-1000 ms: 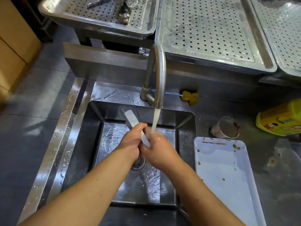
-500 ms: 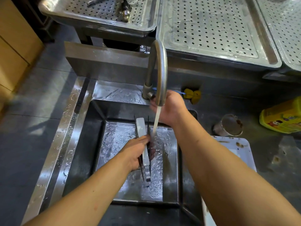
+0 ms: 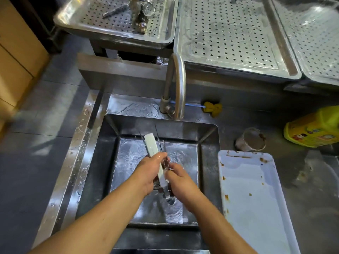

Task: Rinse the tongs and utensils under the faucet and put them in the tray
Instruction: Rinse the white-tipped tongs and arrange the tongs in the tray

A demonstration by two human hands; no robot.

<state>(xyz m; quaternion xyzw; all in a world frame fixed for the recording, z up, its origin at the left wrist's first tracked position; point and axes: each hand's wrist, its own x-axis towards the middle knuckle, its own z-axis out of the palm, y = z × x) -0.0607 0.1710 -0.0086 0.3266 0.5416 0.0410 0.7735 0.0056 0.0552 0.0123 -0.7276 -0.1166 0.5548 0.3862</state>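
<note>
Over the steel sink [image 3: 208, 162] my left hand [image 3: 149, 171] grips a bundle of utensils: a flat white utensil [image 3: 151, 146] and thin metal tongs [image 3: 158, 139] whose tips point away from me. The bundle's lower metal end [image 3: 170, 198] sticks out below my hands. My right hand [image 3: 181, 182] sits against the bundle from the right, its thumb and fingers closed on the metal pieces. No water runs from the faucet [image 3: 178, 83]. A perforated steel tray [image 3: 117, 22] at the back left holds a few metal utensils.
A stained white plastic tray [image 3: 253, 198] lies right of the sink. Behind it stand a dirty clear cup [image 3: 251, 140] and a yellow detergent bottle [image 3: 313, 129]. A yellow brush [image 3: 212, 108] lies by the faucet base. A large perforated tray [image 3: 229, 33] fills the back right.
My right hand reached up to the faucet, then came back down to the bundle. The water stream has stopped. My left hand kept its hold on the utensils.
</note>
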